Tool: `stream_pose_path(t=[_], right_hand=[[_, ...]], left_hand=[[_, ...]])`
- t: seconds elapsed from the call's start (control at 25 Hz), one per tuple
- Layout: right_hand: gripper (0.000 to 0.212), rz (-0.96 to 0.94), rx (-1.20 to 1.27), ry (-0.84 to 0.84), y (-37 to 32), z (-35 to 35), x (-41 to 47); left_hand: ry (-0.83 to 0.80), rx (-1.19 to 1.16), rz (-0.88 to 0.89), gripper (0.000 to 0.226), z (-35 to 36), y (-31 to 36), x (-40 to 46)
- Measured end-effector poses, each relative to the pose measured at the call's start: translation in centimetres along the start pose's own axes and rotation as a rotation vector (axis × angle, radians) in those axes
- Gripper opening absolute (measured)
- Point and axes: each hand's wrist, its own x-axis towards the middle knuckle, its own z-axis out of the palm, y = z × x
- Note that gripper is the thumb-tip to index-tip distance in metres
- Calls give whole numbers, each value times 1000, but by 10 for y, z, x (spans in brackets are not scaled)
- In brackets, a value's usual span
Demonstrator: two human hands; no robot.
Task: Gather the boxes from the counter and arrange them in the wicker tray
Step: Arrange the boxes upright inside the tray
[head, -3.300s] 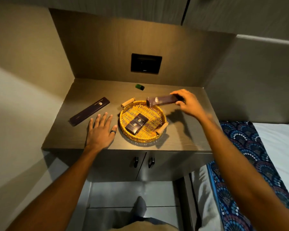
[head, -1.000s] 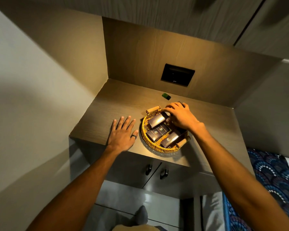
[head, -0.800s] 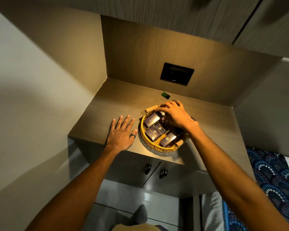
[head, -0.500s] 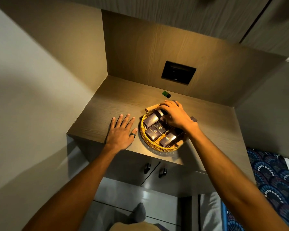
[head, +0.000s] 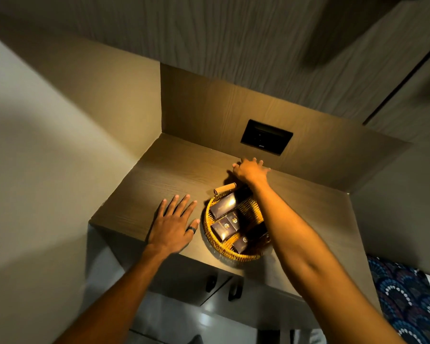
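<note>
A round wicker tray [head: 233, 254] with roll handles [head: 225, 188] stands on the wooden counter [head: 174, 175]. Several dark boxes with gold logos lie inside it: one at the far side [head: 222, 208], two small ones in the middle [head: 224, 228], one at the near side [head: 241, 243]. My forearm crosses over the tray's right half and hides part of it. My right hand [head: 250, 171] is stretched past the tray, palm down near the back wall, fingers extended; what lies under it is hidden. My left hand [head: 174, 224] rests flat on the counter just left of the tray, fingers spread.
A black wall panel [head: 266, 137] is set in the back wall just above my right hand. Walls close the counter at left, rear and right, with a cabinet overhead. Two door handles [head: 211, 283] sit below the counter edge. Patterned bedding [head: 407, 301] lies at lower right.
My right hand has left the boxes in the tray and moved back past the rim toward the rear wall, covering the spot where a small green item lay. The left hand has stayed put.
</note>
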Motion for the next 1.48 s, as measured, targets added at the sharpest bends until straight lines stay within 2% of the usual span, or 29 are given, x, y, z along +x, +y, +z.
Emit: stream_pose_path(t=[0.08, 0.32, 0.52, 0.6, 0.64, 0.72, 0.88, 1.0, 1.32, 1.48], right_hand=[[49, 12, 38, -1, -5, 0, 9], [36, -22, 88, 240, 4, -2, 23], [21, -271, 327, 347, 30, -32, -4], [23, -343, 364, 392, 57, -19, -55], [26, -364, 380, 414, 67, -19, -67], [27, -396, 355, 326, 82, -18, -85], [32, -394, 112, 93, 96, 0, -101], [38, -344, -16, 17, 100, 23, -108], [40, -351, -80, 3, 91, 30, -90], [47, -368, -74, -13, 88, 32, -87]], left_hand=[[0, -8, -9, 69, -1, -1, 1], [2, -30, -9, 70, -4, -1, 2], [31, -32, -28, 70, -3, 4, -5], [-32, -49, 30, 70, 9, 9, -36], [-12, -33, 42, 71, 11, 6, -37], [14, -24, 28, 72, 4, 0, -28], [1, 7, 23, 72, -3, -2, -15], [-16, 2, 51, 70, -1, 0, -17], [-19, 1, 34, 69, -3, 3, -6], [-23, -4, 24, 69, -2, 3, -4]])
